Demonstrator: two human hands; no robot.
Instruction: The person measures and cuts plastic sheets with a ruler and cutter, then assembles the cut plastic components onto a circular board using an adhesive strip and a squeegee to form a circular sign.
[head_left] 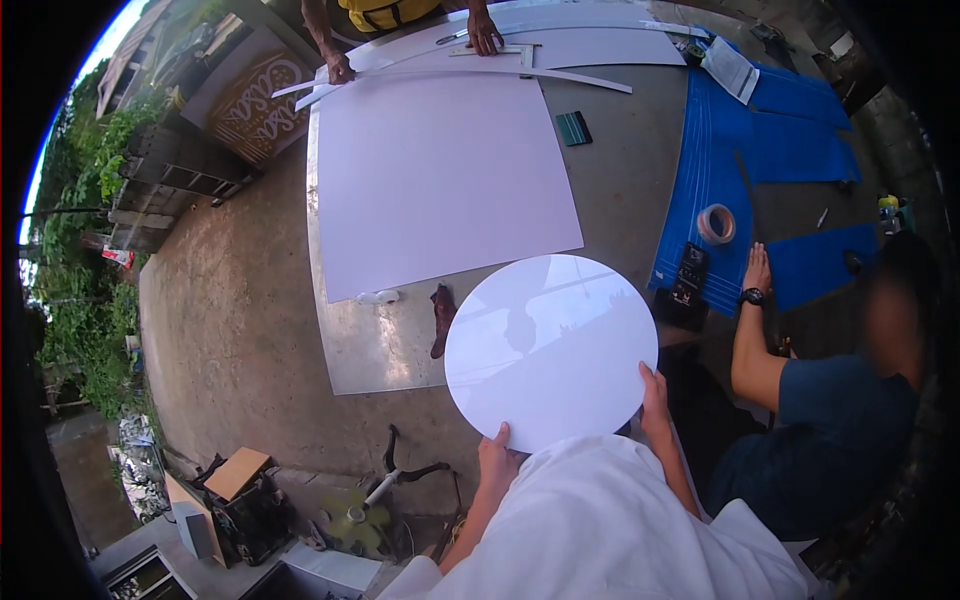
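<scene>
Head view: glossy white round plastic disc (550, 350), already cut out, is gripped at its lower rim by left hand (497, 455) and right hand (654, 400); large white rectangular sheet (440, 180) lies uncut.

white disc (550, 345) hiding fingers; far person cut off at top edge

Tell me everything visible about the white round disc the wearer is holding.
The white round disc is a thin, flat, glossy circle that looks like plastic or acrylic sheet; its surface mirrors sky and a dark silhouette. It is held tilted above the metal-topped table, overlapping the corner of the large white rectangular sheet. The left hand holds its lower edge and the right hand its lower right edge, thumbs on the face. No marks, holes or damage show.
</scene>
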